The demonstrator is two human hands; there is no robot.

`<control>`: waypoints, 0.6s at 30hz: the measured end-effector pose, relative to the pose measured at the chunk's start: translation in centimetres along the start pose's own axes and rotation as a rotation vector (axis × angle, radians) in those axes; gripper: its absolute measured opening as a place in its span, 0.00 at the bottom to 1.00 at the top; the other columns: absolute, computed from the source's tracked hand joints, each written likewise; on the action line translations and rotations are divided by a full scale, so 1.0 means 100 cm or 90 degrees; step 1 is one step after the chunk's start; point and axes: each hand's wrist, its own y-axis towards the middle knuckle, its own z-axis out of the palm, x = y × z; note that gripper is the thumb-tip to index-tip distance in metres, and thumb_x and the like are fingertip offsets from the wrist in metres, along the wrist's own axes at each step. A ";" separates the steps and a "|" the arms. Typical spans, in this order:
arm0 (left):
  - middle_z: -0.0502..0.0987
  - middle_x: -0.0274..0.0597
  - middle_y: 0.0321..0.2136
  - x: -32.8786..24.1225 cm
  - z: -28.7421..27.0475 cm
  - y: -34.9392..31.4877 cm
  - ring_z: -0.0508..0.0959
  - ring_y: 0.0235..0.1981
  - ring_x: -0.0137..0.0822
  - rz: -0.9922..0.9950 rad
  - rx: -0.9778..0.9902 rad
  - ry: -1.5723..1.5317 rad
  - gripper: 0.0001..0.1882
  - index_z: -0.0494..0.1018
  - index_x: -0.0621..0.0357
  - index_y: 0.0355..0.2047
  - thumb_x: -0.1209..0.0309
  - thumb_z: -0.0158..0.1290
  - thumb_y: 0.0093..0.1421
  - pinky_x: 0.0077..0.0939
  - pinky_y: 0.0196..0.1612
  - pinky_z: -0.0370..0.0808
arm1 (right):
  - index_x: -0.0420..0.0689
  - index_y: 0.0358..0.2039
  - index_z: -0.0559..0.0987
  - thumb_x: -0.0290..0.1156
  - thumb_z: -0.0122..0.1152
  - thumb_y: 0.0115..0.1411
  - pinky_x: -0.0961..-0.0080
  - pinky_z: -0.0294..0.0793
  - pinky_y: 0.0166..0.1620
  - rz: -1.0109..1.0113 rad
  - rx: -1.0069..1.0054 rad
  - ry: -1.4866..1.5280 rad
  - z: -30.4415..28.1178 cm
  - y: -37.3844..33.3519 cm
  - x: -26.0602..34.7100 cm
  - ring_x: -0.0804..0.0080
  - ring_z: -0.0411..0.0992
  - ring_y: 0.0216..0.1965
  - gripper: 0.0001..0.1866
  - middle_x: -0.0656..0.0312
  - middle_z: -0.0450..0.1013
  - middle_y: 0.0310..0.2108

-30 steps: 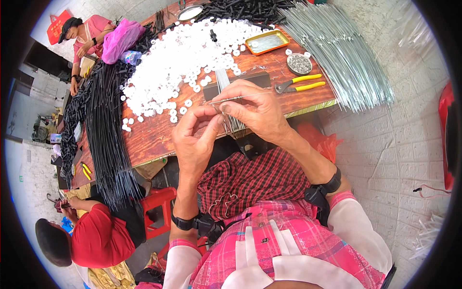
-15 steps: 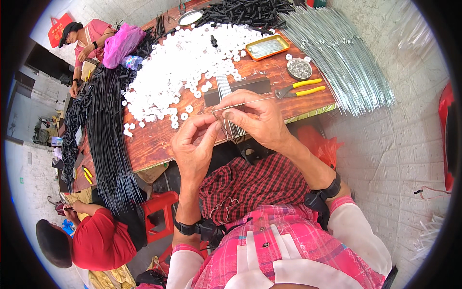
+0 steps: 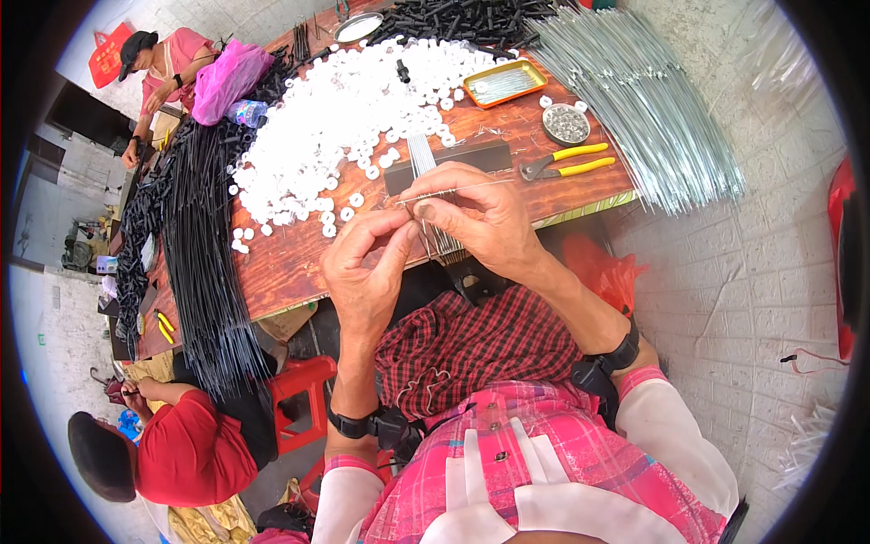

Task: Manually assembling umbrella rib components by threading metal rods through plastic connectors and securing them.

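Observation:
Both hands meet at the near edge of the table, fingertips almost touching. My right hand point(image 3: 489, 213) pinches a thin metal wire point(image 3: 485, 184) that runs out to the right past its index finger. Thumb and index of my left hand point(image 3: 367, 258) are pressed together at the wire's left end; any small part between them is too tiny to make out. Beneath the hands, a row of thin metal rods point(image 3: 422, 156) lies across a dark block point(image 3: 485, 159) and reaches past the table edge toward my lap.
White ring-shaped pieces point(image 3: 317, 136) are heaped on the table, beside black cables point(image 3: 199, 245). To the right are yellow-handled pliers point(image 3: 571, 168), a bowl of small metal bits point(image 3: 566, 124), a yellow tray point(image 3: 505, 84) and long metal wires point(image 3: 643, 109). Two people point(image 3: 195, 444) sit at left.
My hands stay pinched together and have shifted only slightly. The wire in my right hand lies a little flatter. At the far left, the co-worker's head and arm have moved a bit.

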 end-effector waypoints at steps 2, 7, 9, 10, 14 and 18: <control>0.83 0.42 0.34 -0.003 -0.001 0.001 0.82 0.34 0.28 0.019 0.007 0.039 0.08 0.81 0.65 0.38 0.81 0.64 0.56 0.21 0.38 0.79 | 0.37 0.46 0.82 0.22 0.61 0.65 0.76 0.76 0.51 -0.024 -0.002 -0.034 0.000 0.002 -0.001 0.73 0.75 0.47 0.10 0.58 0.77 0.45; 0.83 0.43 0.33 0.000 0.003 -0.001 0.83 0.32 0.30 0.045 -0.018 0.065 0.08 0.81 0.65 0.37 0.81 0.64 0.56 0.22 0.36 0.79 | 0.38 0.47 0.83 0.23 0.61 0.65 0.76 0.76 0.49 -0.036 -0.011 -0.054 0.003 0.002 0.000 0.74 0.76 0.46 0.11 0.58 0.78 0.45; 0.83 0.43 0.33 -0.001 0.006 -0.001 0.83 0.31 0.31 0.053 -0.028 0.067 0.07 0.81 0.65 0.36 0.81 0.64 0.56 0.22 0.36 0.79 | 0.38 0.47 0.83 0.23 0.62 0.65 0.76 0.76 0.48 -0.020 -0.010 -0.053 0.003 0.003 0.001 0.73 0.76 0.46 0.11 0.58 0.78 0.45; 0.83 0.43 0.32 -0.006 0.007 0.000 0.83 0.31 0.31 0.070 -0.026 0.100 0.07 0.81 0.64 0.35 0.81 0.64 0.55 0.23 0.35 0.79 | 0.38 0.47 0.83 0.23 0.62 0.65 0.76 0.76 0.48 -0.020 -0.011 -0.052 0.002 0.003 0.001 0.73 0.76 0.46 0.11 0.58 0.78 0.45; 0.81 0.37 0.33 -0.009 0.008 -0.005 0.80 0.33 0.24 0.061 -0.007 0.130 0.06 0.80 0.66 0.37 0.82 0.61 0.58 0.18 0.38 0.77 | 0.38 0.47 0.83 0.23 0.62 0.64 0.76 0.76 0.48 -0.007 -0.023 -0.058 0.002 0.001 0.001 0.73 0.76 0.45 0.11 0.58 0.79 0.44; 0.80 0.37 0.31 -0.007 0.013 -0.003 0.80 0.32 0.24 0.068 -0.007 0.136 0.04 0.78 0.65 0.35 0.81 0.60 0.59 0.19 0.37 0.77 | 0.38 0.46 0.84 0.23 0.62 0.64 0.76 0.76 0.48 -0.026 -0.030 -0.070 0.001 0.001 0.001 0.73 0.76 0.45 0.11 0.58 0.79 0.43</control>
